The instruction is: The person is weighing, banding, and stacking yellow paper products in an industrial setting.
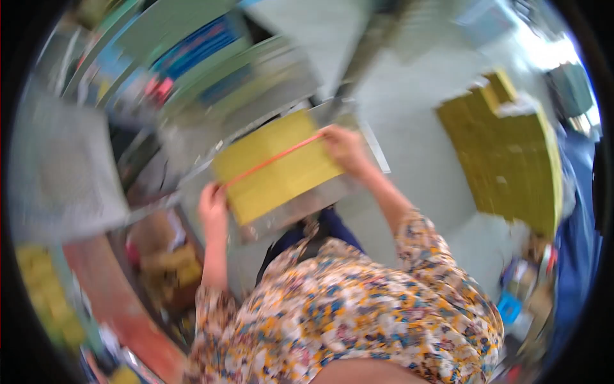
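from the head camera, which is the only view i have, the picture is smeared by motion, so i go by the larger shapes. a stack of yellow sheets [276, 165] lies tilted on a grey metal surface [300, 208] just in front of the person's body, with an orange band [274, 159] stretched slantwise across its top from lower left to upper right. the left hand [213, 203] sits at the stack's lower left corner, where the band's lower end meets it; the fingers look curled against the edge there, though i cannot tell through the blur whether they pinch the band or only press the sheets. the right hand [345, 148] rests at the upper right corner, on the band's other end, fingers bent over it, and again the exact grip is too blurred for me to call. both forearms come out of a floral-patterned sleeve [419, 240]. off to the right, well apart from the hands, stands a large pile of yellow stacks [505, 153] on a pale table [422, 153].
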Available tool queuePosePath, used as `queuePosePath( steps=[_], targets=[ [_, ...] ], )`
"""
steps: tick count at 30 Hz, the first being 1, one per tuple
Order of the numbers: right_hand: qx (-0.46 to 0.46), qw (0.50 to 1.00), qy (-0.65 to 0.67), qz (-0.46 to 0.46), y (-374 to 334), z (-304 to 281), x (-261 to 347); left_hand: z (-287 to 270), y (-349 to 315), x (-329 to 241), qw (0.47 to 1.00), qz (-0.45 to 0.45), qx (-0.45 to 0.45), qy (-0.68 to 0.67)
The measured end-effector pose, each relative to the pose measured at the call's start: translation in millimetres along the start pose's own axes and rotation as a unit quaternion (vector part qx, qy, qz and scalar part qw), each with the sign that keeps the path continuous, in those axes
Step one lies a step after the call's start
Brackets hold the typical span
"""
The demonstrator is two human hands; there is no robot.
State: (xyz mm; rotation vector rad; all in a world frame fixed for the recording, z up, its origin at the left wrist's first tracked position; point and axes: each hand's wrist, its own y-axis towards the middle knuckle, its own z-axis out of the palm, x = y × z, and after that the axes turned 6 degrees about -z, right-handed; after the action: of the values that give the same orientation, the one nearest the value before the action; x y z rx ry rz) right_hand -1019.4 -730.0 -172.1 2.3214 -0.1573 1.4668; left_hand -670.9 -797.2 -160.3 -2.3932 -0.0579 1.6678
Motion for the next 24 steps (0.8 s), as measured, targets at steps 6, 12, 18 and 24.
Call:
queuePosePath(
  steps=[6, 12, 18, 24],
  targets=[
    [0.060, 0.983, -0.066, 0.157, 14.0, 41.3, -35.0, 1.9, 16.1, 58.8, 0.890, -0.228, 0.123, -0.374],
    [0.001, 0.974, -0.015, 0.227, -36.6, 27.1, -21.4, 32.9, 8.5, 90.1, 0.934, -0.168, 0.157, -0.272],
    [-0.109, 0.922, 0.136, 0.345, -148.1, -90.8, -31.2, 144.1, -94.0, -3.5, 0.904, -0.187, 0.232, -0.306],
    [-0.266, 0.868, 0.208, 0.364, -265.0, -219.4, -101.2, 311.4, -158.2, -79.0, 0.882, -0.254, 0.307, -0.254]
  ],
)
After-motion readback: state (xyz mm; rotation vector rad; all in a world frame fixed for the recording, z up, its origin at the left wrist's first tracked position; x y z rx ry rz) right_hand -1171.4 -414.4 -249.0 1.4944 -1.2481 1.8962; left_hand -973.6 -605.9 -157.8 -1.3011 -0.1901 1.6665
